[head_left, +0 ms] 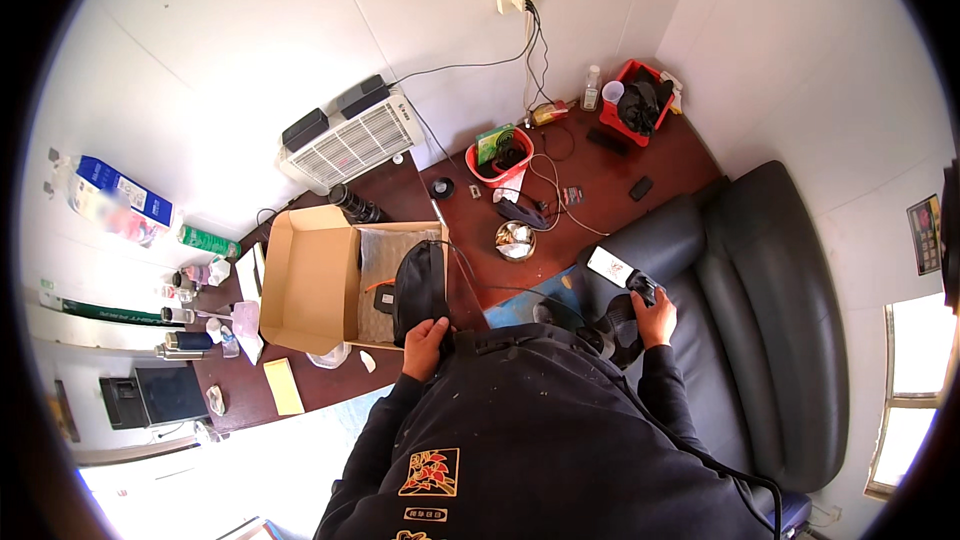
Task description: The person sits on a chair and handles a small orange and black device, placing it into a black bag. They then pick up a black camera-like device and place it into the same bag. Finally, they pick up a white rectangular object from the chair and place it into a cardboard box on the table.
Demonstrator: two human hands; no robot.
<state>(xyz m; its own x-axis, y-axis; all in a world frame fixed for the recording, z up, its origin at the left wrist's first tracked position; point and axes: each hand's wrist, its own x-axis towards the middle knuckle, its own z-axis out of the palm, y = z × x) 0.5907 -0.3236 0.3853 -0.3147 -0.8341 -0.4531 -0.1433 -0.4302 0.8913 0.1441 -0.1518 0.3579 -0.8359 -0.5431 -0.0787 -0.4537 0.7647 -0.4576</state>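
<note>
My left hand is closed on the edge of a black pouch at the right of an open cardboard box. A dark flat item with an orange cord sits inside the box on crumpled wrapping. My right hand is closed on a small black object, just below a white rectangular item with a printed patch. A dark crumpled item hangs left of that hand, near the black sofa; whether it is held, I cannot tell.
The dark red desk carries red bins, cables, a metal bowl and small items. A white vent-grilled appliance leans at the wall. Bottles and a yellow pad are at the left.
</note>
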